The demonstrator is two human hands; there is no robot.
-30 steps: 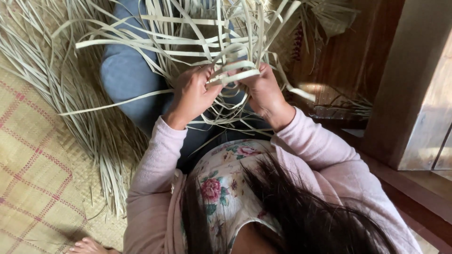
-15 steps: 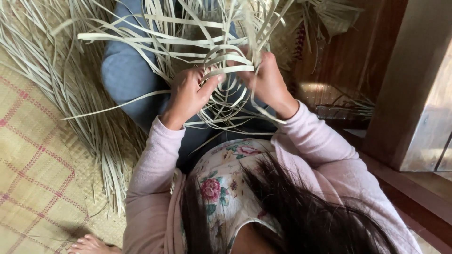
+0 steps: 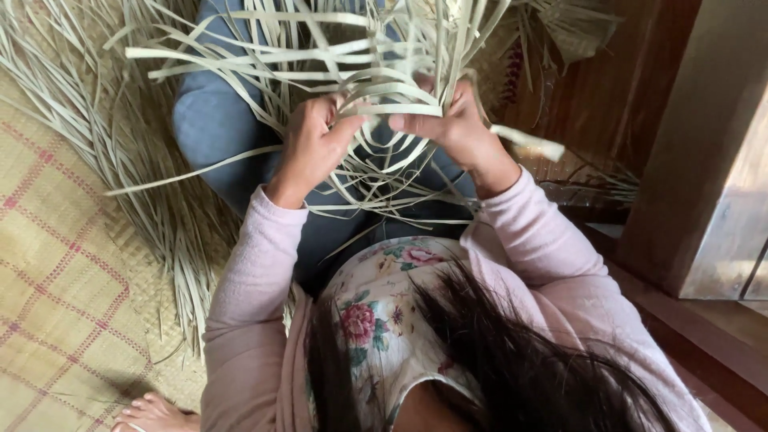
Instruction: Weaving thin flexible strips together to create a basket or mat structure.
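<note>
Half-woven work of pale leaf strips held above the blue-clad lap. Left hand and right hand each pinch strips at the weave's near edge. Strips look light, springy, crease-prone; best gripped close to the crossings.

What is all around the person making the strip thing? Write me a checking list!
Surface: woven mat with red checks, on the floor.
Job's things: pale flat leaf strips, partly interlaced, held above the lap.
Clutter: loose heap of dried strips lying on the mat.
Hands: left hand and right hand both pinch strips at the woven part.
Cables: nothing seen.
Surroundings: wooden post at the right; bare toes at the bottom edge.
</note>
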